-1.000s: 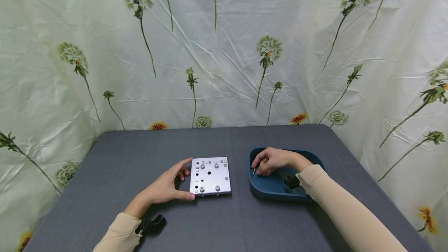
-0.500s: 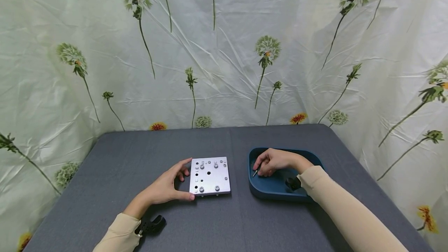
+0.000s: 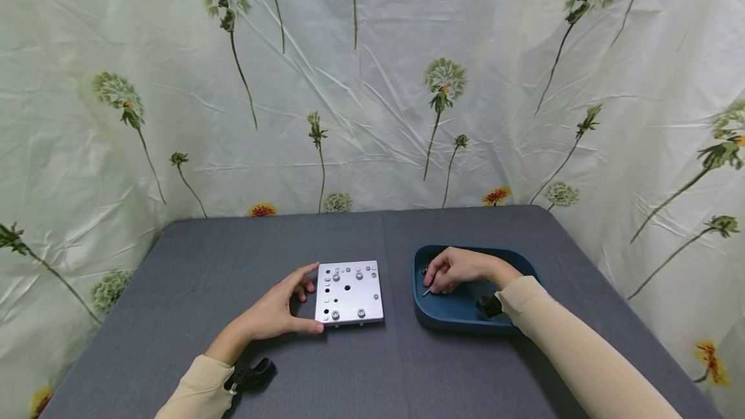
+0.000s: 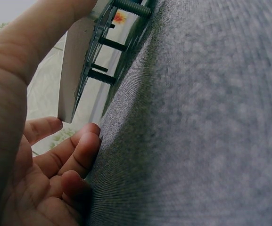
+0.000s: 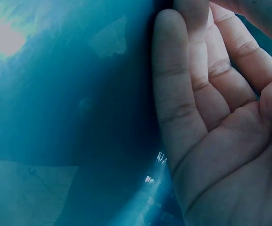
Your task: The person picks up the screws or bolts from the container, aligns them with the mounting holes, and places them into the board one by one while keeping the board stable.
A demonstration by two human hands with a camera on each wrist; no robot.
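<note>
My left hand holds a square silver metal plate by its left side, thumb at the near corner and index finger at the far corner. Socket-head screws and several holes dot the plate's top. In the left wrist view, threaded screw ends stick out beneath the plate, near the cloth. Inside the blue tray, my right hand pinches a small thin silver screw, which slants out below the fingertips. The right wrist view shows the curled fingers; the screw is hidden there.
Small dark parts lie at the tray's left end, too small to make out. A grey cloth covers the table. Behind the table hangs a pale curtain with a dandelion print.
My right fingers have shifted slightly right, and the screw has turned from near upright to a flatter slant. Small dark parts now show beside the fingers. My left hand and the plate stay put.
</note>
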